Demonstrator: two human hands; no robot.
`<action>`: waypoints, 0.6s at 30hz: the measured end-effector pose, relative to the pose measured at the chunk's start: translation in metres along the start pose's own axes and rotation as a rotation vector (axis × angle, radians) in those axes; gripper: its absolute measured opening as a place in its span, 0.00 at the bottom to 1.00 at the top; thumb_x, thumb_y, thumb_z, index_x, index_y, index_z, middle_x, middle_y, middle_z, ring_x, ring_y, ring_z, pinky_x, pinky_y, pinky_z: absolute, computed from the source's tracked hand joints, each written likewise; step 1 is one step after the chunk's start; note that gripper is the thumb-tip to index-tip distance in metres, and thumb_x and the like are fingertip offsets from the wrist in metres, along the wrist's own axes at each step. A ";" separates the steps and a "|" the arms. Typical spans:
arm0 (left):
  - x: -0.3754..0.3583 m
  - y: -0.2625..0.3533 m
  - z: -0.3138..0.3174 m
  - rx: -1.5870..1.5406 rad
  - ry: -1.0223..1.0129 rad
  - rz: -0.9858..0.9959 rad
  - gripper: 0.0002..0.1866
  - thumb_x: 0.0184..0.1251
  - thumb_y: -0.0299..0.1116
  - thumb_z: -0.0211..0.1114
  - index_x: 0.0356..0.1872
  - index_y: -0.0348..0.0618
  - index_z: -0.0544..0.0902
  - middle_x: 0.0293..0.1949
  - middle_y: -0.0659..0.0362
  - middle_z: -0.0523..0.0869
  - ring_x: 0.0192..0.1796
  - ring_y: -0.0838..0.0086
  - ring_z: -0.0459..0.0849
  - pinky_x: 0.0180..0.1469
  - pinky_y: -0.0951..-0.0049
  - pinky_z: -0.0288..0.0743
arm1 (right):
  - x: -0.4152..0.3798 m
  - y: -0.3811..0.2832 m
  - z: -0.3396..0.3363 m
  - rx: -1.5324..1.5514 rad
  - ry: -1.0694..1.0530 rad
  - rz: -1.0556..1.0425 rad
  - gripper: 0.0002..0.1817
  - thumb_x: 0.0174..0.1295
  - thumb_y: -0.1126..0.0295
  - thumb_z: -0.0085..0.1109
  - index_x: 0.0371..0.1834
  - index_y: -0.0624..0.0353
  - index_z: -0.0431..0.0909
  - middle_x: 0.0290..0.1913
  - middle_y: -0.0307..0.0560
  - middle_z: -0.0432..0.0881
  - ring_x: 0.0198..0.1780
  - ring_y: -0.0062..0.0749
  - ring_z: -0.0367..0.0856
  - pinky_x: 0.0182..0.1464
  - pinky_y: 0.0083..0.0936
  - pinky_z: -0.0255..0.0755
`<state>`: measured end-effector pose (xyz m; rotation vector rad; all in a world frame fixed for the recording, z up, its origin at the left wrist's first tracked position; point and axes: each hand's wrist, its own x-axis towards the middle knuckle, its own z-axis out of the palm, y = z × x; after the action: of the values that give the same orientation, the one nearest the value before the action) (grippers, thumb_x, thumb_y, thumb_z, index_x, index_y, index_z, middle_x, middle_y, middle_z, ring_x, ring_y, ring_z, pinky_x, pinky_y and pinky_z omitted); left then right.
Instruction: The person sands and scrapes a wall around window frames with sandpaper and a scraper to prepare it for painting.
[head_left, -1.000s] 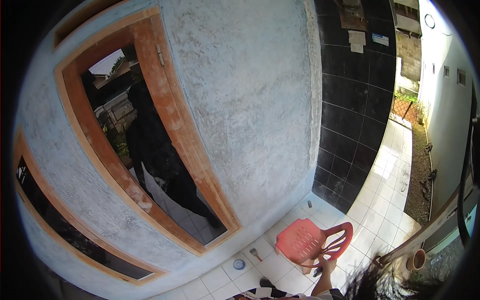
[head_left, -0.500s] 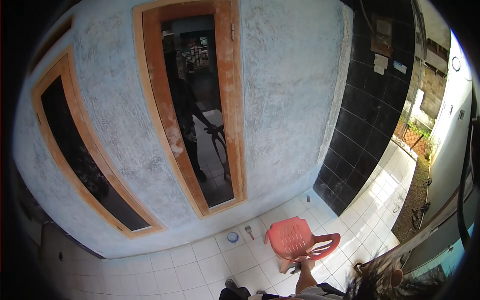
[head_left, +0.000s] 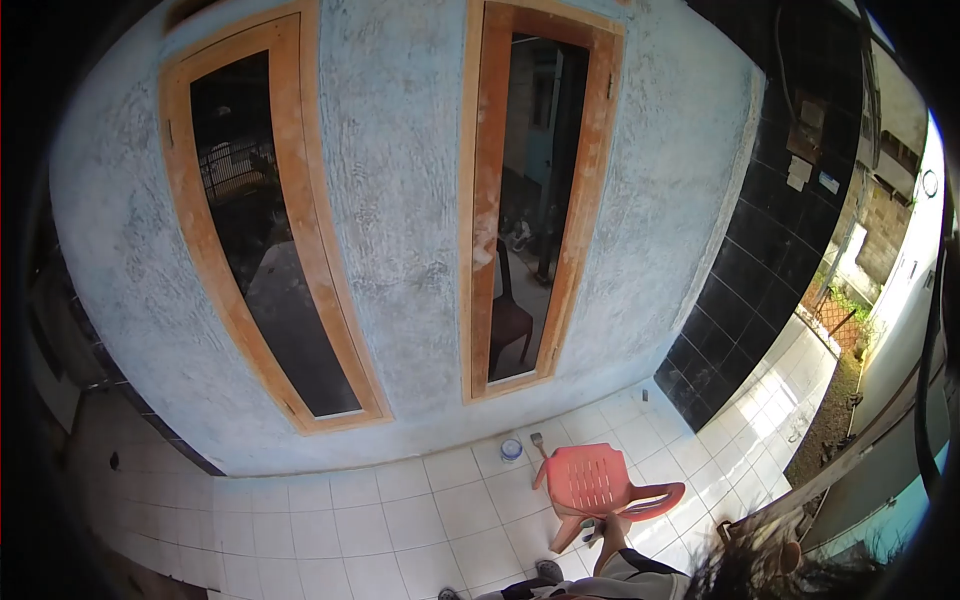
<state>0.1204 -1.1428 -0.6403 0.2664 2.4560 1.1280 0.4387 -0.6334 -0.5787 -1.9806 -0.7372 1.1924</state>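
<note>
My right hand [head_left: 610, 527] is closed at the near armrest of a red plastic chair [head_left: 590, 480], with the forearm reaching up from the lower edge of the view. The chair stands upright on white floor tiles, its slotted part facing up toward me. Something small and dark shows beside the fingers, too small to name. My left hand is out of the picture. Left of the chair, a paintbrush [head_left: 538, 441] lies close to a small blue-and-white tub [head_left: 511, 450].
A patchy pale blue wall [head_left: 400, 200] rises ahead with two narrow wood-framed windows [head_left: 545, 200]. Black tiles [head_left: 760, 230] cover the wall section to the right. My shoes [head_left: 548, 570] show at the bottom. A small dark object [head_left: 645, 396] sits near the corner.
The view has swung left, so the windows, tub and brush appear farther right. My feet have shifted and now show more. The hand stays at the chair's armrest.
</note>
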 end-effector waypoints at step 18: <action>-0.029 -0.086 -0.125 -0.105 0.167 -0.083 0.10 0.68 0.37 0.69 0.43 0.42 0.89 0.23 0.53 0.87 0.18 0.69 0.82 0.23 0.63 0.77 | -0.205 0.081 0.048 -0.167 -0.505 -0.255 0.22 0.58 0.65 0.76 0.49 0.72 0.83 0.41 0.56 0.88 0.40 0.38 0.90 0.41 0.36 0.85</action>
<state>0.0895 -1.2932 -0.6239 0.0398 2.5141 1.2842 0.3196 -0.8236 -0.5555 -1.6534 -1.3368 1.5268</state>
